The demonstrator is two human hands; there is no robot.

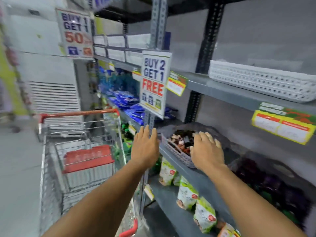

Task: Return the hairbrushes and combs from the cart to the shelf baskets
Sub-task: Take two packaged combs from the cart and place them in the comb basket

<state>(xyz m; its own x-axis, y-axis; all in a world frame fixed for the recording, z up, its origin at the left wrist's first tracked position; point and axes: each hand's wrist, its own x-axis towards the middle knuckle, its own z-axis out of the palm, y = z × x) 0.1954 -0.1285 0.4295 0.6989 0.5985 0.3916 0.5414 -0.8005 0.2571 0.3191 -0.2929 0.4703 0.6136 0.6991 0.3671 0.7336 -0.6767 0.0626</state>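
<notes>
My left hand [145, 147] is stretched out flat, fingers apart, holding nothing, just left of a grey shelf basket [172, 150] on the middle shelf. That basket holds a blurred heap of dark and brown items [183, 140]. My right hand [206, 149] hovers over the basket's right part, fingers spread, with nothing visible in it. The wire shopping cart [80, 161] with red handle stands to the left, below my left arm; its contents are blurred. A second basket of dark purple items [266, 182] sits further right. A white basket [259, 81] rests on the shelf above.
A "Buy 2 Get 1 Free" sign [154, 82] hangs from the upright post above my left hand. Green and white pouches [188, 194] line the lower shelf. Blue packets [130, 103] fill the shelf beyond. Yellow price tags [282, 127] stick out from shelf edges.
</notes>
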